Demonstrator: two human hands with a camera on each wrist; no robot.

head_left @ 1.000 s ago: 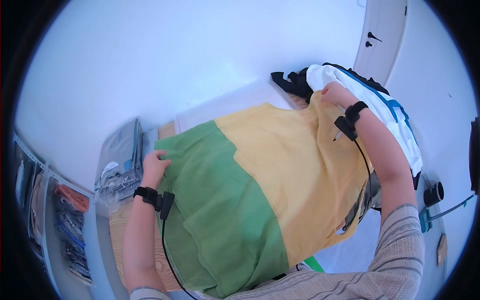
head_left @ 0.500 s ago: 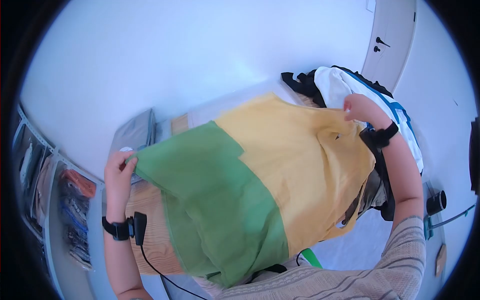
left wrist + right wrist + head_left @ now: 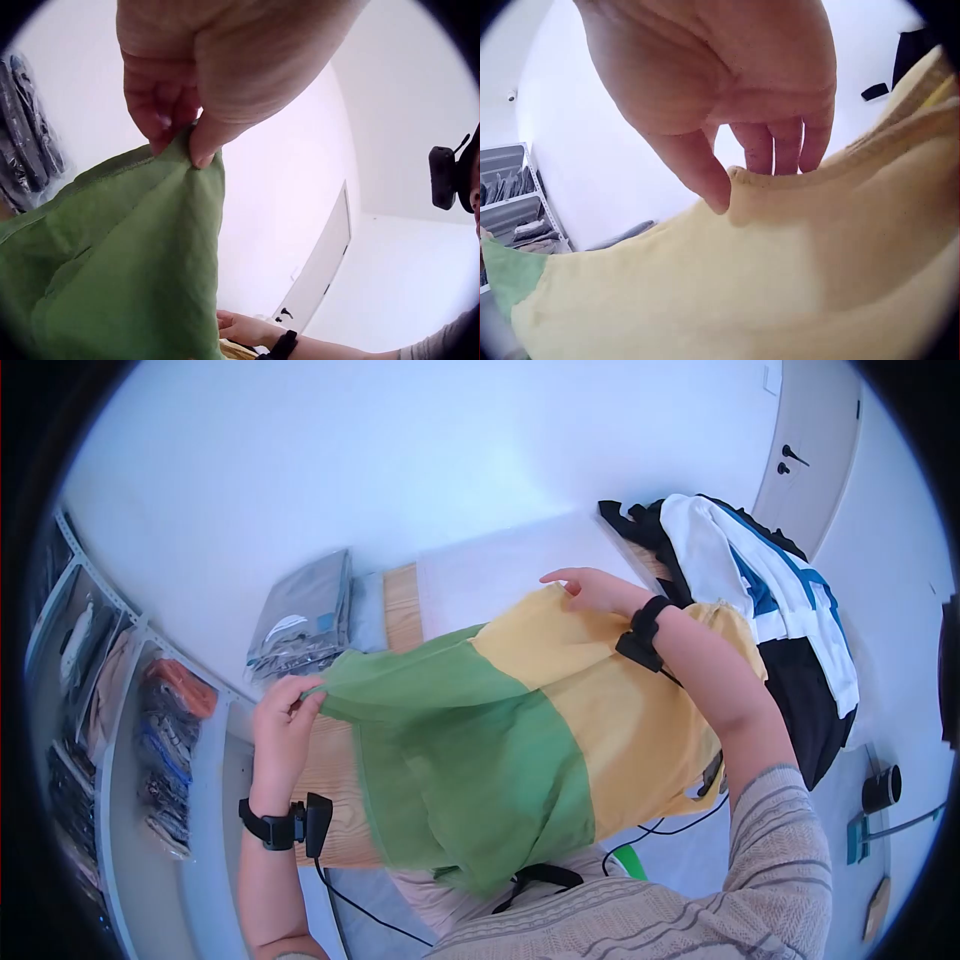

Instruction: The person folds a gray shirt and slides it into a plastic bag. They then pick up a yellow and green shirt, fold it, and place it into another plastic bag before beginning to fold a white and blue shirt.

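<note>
A sleeveless garment, green panel (image 3: 450, 750) on the left and yellow panel (image 3: 640, 730) on the right, spreads out in front of me. My left hand (image 3: 287, 725) pinches the green corner between thumb and fingers, lifting it into a peak in the left wrist view. At the yellow upper edge is my right hand (image 3: 600, 592), its index finger pointing left. In the right wrist view its thumb (image 3: 705, 176) lies in front of the yellow cloth (image 3: 697, 277) and the straight fingers reach behind the edge, which hides their tips.
A wooden table (image 3: 335, 790) lies beneath, with a clear plastic sheet (image 3: 500, 565) at the back and bagged grey clothes (image 3: 305, 610) at the back left. White, blue and black clothes (image 3: 700, 550) are heaped at the right. Shelves (image 3: 150, 650) of bagged clothes stand left.
The right hand has left the shoulder end of the yellow part and moved left to its upper corner. The left hand swung left with the green corner, then came back right.
</note>
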